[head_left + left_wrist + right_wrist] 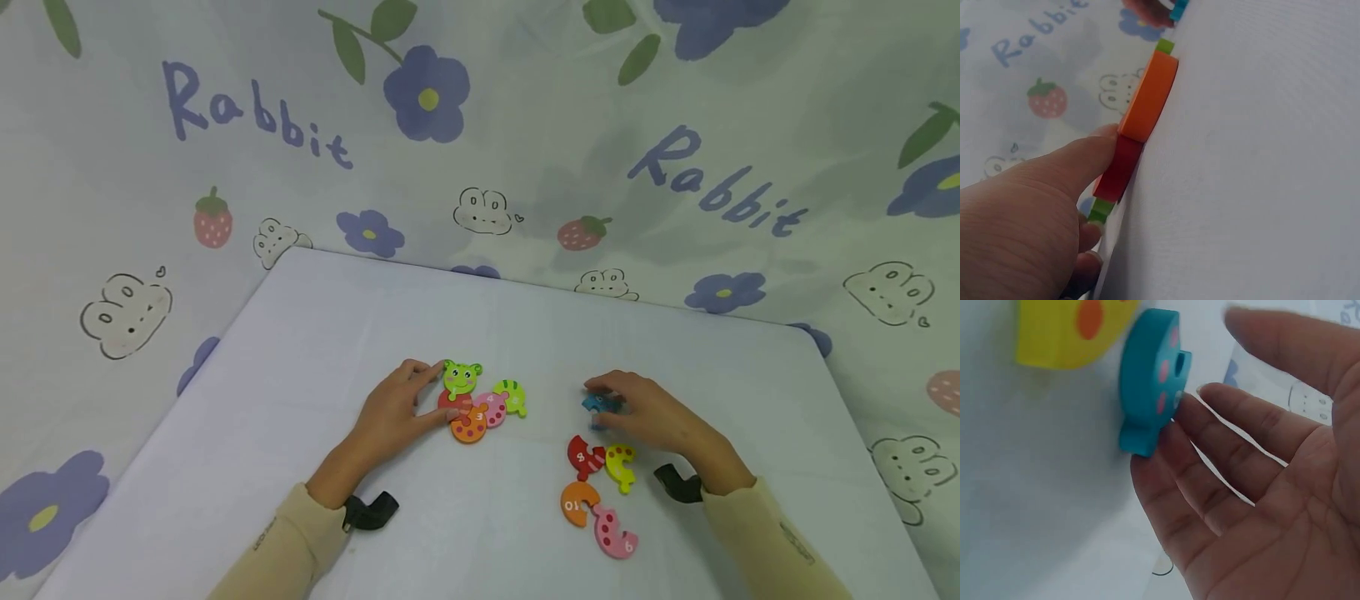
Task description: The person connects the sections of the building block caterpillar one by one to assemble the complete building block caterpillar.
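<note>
Ten puzzle pieces lie on the white worktop [315, 350], as I count them from the head view. Five sit joined by my left hand [393, 412]: green frog head [460, 377], red piece [452, 402], orange piece [468, 427], pink piece [491, 408] and green striped piece [512, 395]. Four lie loose lower right: red 8 [585, 457], yellow piece [621, 465], orange 10 [578, 502], pink 9 [615, 533].

The tenth, the blue piece [1147, 394], stands on edge against my right hand [652, 412]; that grip is nearly flat, fingertips [1175, 431] just touching it. My left grip is relaxed, thumb [1079, 165] pressing the red edge.

I judge these pieces light, rigid and smooth-painted, likely to skate on the cloth. I'd pinch the blue one across its flat faces, clear of the interlocking tab.
</note>
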Action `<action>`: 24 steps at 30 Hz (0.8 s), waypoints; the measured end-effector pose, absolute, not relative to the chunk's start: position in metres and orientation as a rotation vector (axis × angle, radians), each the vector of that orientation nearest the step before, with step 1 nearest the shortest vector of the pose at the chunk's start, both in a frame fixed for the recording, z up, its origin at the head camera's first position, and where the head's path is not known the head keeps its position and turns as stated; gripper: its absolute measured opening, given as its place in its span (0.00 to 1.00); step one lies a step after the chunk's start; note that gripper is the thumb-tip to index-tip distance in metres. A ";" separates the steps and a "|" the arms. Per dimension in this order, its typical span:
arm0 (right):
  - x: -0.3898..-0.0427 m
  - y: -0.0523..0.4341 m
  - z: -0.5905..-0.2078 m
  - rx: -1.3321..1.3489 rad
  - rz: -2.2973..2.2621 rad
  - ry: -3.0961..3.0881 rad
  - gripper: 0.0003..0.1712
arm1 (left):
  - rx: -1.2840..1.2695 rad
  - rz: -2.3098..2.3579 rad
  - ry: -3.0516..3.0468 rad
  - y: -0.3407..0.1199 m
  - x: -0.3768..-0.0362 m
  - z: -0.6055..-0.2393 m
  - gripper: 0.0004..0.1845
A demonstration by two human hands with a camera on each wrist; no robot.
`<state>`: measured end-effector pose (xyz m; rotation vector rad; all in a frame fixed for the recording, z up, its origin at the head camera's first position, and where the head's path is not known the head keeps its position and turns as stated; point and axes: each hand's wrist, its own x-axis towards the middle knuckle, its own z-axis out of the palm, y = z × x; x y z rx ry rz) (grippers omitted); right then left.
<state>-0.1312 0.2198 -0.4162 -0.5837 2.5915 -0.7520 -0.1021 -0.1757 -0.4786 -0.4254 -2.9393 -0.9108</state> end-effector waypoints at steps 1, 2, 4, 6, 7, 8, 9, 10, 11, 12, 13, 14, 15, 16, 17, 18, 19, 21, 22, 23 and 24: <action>-0.130 0.221 -0.417 -0.581 -0.719 2.608 0.30 | -0.424 -0.907 -2.941 -0.175 -0.102 -0.478 0.45; -0.130 0.221 -0.419 -0.589 -0.690 2.623 0.31 | -0.424 -0.907 -2.941 -0.175 -0.102 -0.478 0.45; -0.128 0.222 -0.421 -0.613 -0.620 2.655 0.32 | -0.420 -0.905 -2.941 -0.174 -0.102 -0.477 0.45; -0.127 0.222 -0.423 -0.627 -0.561 2.686 0.32 | -0.415 -0.903 -2.942 -0.174 -0.101 -0.477 0.45; -0.126 0.221 -0.424 -0.622 -0.539 2.699 0.32 | -0.415 -0.902 -2.943 -0.174 -0.101 -0.476 0.45; -0.125 0.221 -0.424 -0.614 -0.523 2.709 0.33 | -0.417 -0.909 -2.941 -0.174 -0.101 -0.477 0.45; -0.124 0.221 -0.425 -0.603 -0.508 2.716 0.33 | -0.419 -0.913 -2.940 -0.174 -0.101 -0.477 0.45; -0.124 0.221 -0.425 -0.589 -0.501 2.720 0.34 | -0.420 -0.917 -2.939 -0.174 -0.101 -0.477 0.45; -0.123 0.221 -0.426 -0.579 -0.493 2.723 0.34 | -0.421 -0.918 -2.938 -0.174 -0.101 -0.477 0.46; -0.123 0.221 -0.426 -0.570 -0.487 2.725 0.35 | -0.421 -0.919 -2.937 -0.174 -0.101 -0.478 0.45; -0.122 0.221 -0.426 -0.564 -0.485 2.725 0.35 | -0.422 -0.921 -2.936 -0.174 -0.102 -0.478 0.45; -0.122 0.220 -0.427 -0.561 -0.481 2.727 0.35 | -0.424 -0.921 -2.935 -0.174 -0.102 -0.479 0.45; -0.122 0.220 -0.427 -0.560 -0.480 2.729 0.35 | -0.425 -0.917 -2.934 -0.174 -0.102 -0.479 0.45; -0.121 0.221 -0.427 -0.556 -0.478 2.732 0.35 | -0.426 -0.914 -2.932 -0.174 -0.101 -0.479 0.45; -0.121 0.221 -0.428 -0.554 -0.478 2.736 0.35 | -0.428 -0.913 -2.929 -0.174 -0.101 -0.479 0.45; -0.121 0.221 -0.428 -0.550 -0.482 2.740 0.35 | -0.432 -0.915 -2.924 -0.175 -0.101 -0.479 0.45; -0.121 0.221 -0.428 -0.536 -0.486 2.743 0.35 | -0.435 -0.917 -2.920 -0.175 -0.101 -0.479 0.45; -0.121 0.221 -0.429 -0.510 -0.492 2.749 0.36 | -0.438 -0.920 -2.913 -0.175 -0.101 -0.478 0.46; -0.121 0.220 -0.429 -0.497 -0.498 2.749 0.36 | -0.438 -0.920 -2.912 -0.175 -0.101 -0.478 0.46; -0.121 0.220 -0.430 -0.486 -0.504 2.748 0.37 | -0.437 -0.919 -2.913 -0.175 -0.101 -0.477 0.46; -0.121 0.220 -0.430 -0.469 -0.513 2.745 0.37 | -0.435 -0.917 -2.915 -0.175 -0.101 -0.477 0.46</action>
